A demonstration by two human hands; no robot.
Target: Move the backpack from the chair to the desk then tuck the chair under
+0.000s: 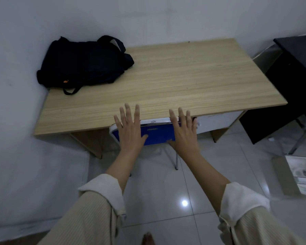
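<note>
Both hands, left [129, 128] and right [183, 129], lie flat, fingers spread, on the blue chair [156, 132] under the woodgrain desk [166, 82].

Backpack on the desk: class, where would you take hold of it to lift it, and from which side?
Take the backpack by the strap loop at its far end, hand coming from above: the loop arches clear of the desk, while the body lies flat and slack.

Dim, cool-toned indoor light, colours muted. One small bright glare spot on glossy floor tiles [184, 203], reflecting overhead lamp. Soft shadow on wall [25, 50] behind black backpack [81, 64], whose detail is lost in darkness. Wide-angle bending: desk [166, 76] edges bow, corners stretch. Overall softness, slight smear at frame edges.
</note>
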